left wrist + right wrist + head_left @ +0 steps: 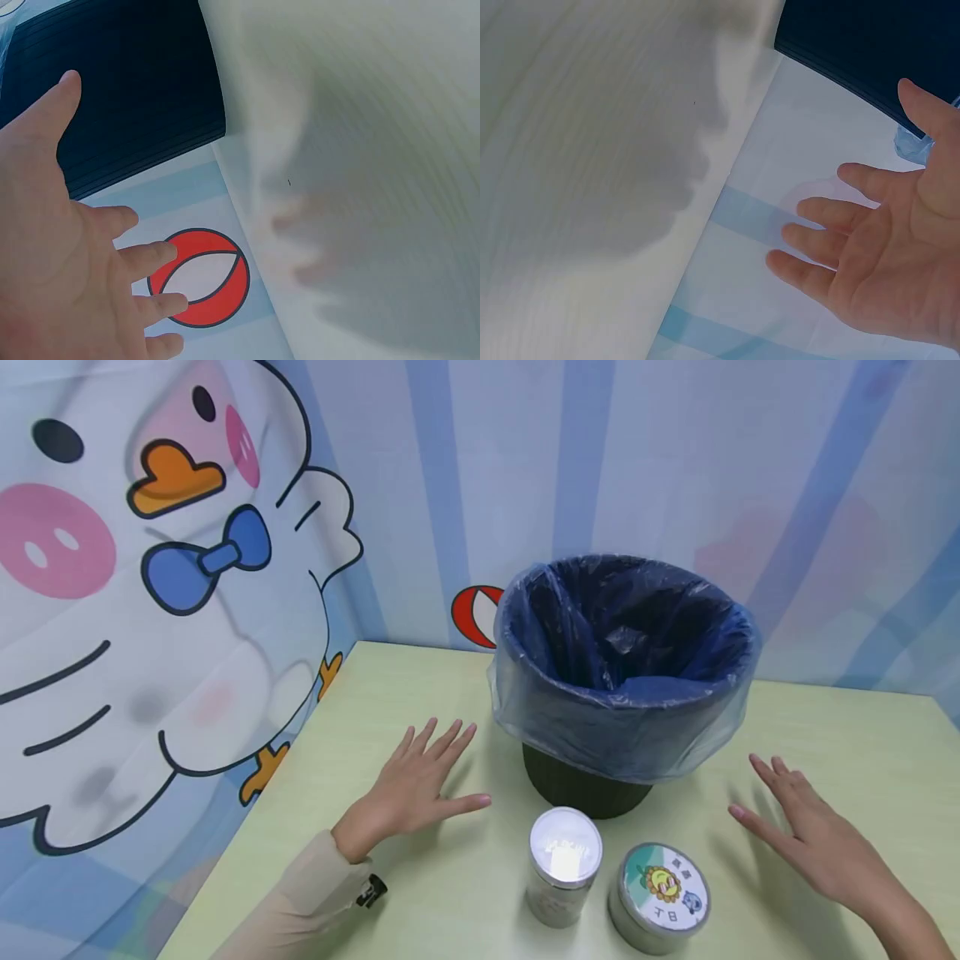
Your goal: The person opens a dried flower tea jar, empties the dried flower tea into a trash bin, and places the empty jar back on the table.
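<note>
A dark trash can point(588, 789) lined with a translucent blue plastic bag point(622, 735) stands on the table. In front of it are a tall jar point(557, 893) with a silvery-white lid and a short round tin point(648, 927) whose lid carries a cartoon sunflower. My left hand point(412, 797) hovers palm down left of the can, fingers spread, holding nothing. To the right of the can and tin, my right hand point(821, 843) is also spread above the table, holding nothing. Both wrist views show the palms and extended fingers, with the dark can wall point(135, 82) near the left thumb.
The pale yellow-green table point(420, 893) meets a printed cloth backdrop point(510, 460) along its back edge. A large cartoon bird point(247, 693) covers the backdrop's left side. A small dark clip-like thing point(371, 891) sits at the left cuff.
</note>
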Demonstrator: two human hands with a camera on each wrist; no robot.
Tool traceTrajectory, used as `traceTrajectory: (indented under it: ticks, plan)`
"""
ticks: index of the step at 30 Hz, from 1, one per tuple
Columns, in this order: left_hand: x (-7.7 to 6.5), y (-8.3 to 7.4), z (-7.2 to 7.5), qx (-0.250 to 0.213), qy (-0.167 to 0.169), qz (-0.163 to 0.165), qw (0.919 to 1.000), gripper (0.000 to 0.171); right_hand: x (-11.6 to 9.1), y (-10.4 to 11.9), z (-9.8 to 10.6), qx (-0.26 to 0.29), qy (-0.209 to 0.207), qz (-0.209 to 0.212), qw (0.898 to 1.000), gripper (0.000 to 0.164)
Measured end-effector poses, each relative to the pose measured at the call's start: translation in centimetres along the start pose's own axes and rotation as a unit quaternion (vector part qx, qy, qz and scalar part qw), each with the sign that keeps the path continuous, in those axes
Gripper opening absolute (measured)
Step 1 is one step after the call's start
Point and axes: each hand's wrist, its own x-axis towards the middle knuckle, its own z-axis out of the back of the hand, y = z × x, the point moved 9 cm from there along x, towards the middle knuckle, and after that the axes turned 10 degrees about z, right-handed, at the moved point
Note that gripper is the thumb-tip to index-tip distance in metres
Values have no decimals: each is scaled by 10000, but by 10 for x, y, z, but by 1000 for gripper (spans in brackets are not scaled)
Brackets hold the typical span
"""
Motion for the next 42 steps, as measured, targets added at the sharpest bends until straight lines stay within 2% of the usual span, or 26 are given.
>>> traceTrajectory:
  ticks: [3, 8, 14, 18, 26, 31, 34, 39, 42]
  plan:
    - [-1, -1, -3, -90, 134, -76, 9998, 97, 0, -1, -1, 153, 91, -88, 9998, 84]
    - [-4, -5, -5, -470, 306, -345, 9978, 93, -1, -1, -2, 391, -47, 37, 9992, 84]
    - [-7, -12, -4, -1080, 538, -733, 9900, 84, -7, 2, 1, 428, -441, 439, 9971, 74]
    - [-8, -16, -4, -1209, 606, -904, 9867, 79, -10, 6, 2, 387, -697, 730, 9941, 68]
    - [-13, -23, -10, -1522, 1033, -965, 9782, 74, -16, 19, 5, 201, -1063, 1305, 9855, 60]
    - [-17, -27, -16, -1717, 1212, -1033, 9722, 75, -17, 25, 2, 288, -944, 1413, 9850, 61]
    - [-19, -31, -19, -2043, 1362, -1138, 9627, 76, -18, 27, -1, 340, -786, 1383, 9867, 63]
    - [-23, -38, -24, -2757, 1802, -1314, 9350, 79, -22, 30, -1, 365, -802, 1460, 9853, 63]
    - [-26, -43, -25, -2962, 1952, -1459, 9235, 82, -25, 32, 1, 405, -905, 1564, 9827, 62]
